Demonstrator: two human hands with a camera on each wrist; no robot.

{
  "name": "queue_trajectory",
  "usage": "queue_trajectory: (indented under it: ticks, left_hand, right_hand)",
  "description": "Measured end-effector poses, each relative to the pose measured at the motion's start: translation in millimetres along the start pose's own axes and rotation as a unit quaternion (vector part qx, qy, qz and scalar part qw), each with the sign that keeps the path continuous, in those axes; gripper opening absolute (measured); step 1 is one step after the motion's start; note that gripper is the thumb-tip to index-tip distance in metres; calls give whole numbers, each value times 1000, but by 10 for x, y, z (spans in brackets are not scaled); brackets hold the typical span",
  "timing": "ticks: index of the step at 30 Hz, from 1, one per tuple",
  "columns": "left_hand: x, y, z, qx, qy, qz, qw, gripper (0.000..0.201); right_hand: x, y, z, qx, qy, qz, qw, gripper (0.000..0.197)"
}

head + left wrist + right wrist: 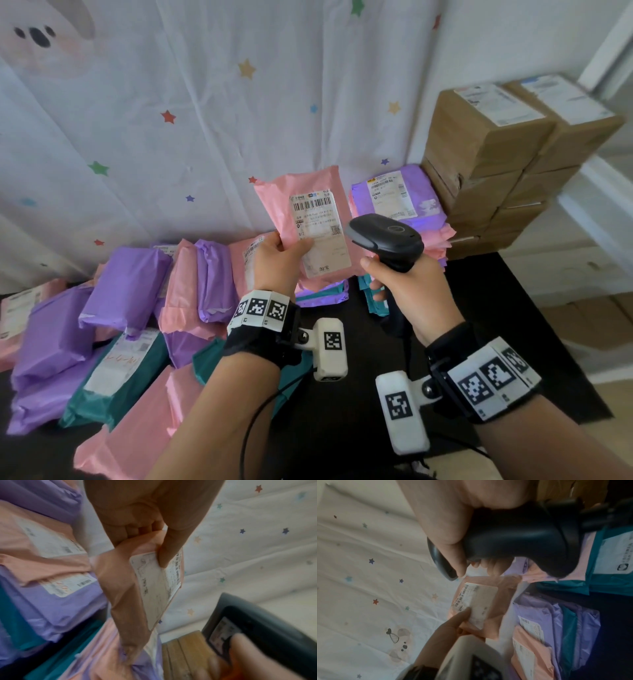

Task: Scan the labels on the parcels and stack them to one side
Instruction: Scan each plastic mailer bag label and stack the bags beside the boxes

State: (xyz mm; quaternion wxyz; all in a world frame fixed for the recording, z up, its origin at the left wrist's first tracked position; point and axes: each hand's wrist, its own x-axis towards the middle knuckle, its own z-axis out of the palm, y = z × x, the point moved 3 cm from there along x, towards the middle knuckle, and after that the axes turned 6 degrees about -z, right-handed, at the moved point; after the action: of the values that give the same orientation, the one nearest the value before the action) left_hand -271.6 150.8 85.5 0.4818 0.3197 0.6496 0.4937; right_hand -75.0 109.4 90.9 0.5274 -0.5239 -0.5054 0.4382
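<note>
My left hand (279,258) holds a pink parcel (284,195) upright above the table, thumb on its white barcode label (320,233). The same pink parcel (123,588) fills the left wrist view, its label (154,585) pinched under my thumb. My right hand (411,291) grips a black handheld scanner (385,238), whose head sits just right of the label. In the right wrist view the scanner (518,534) sits over the pink parcel (503,596) and its label (477,601).
A heap of purple, pink and teal parcels (130,308) covers the left of the black table (359,411). A stack of parcels topped by a purple one (397,198) stands at the back right beside stacked cardboard boxes (496,164). A star-printed sheet (171,120) hangs behind.
</note>
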Motion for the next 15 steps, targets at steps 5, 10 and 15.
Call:
queue_trajectory:
  ticks: [5,10,15]
  left_hand:
    - [21,471,446,-62,-29,22,997,13]
    - [-97,1043,1197,-80,-84,75,990,18]
    - [-213,1466,2077,-53,-130,115,983,19]
  right_hand:
    - [175,-101,-453,10,81,-27,996,12]
    - [357,-245,-1095,6,143,-23,989,13]
    - [507,-453,-1733,-10,219,-34,975,18]
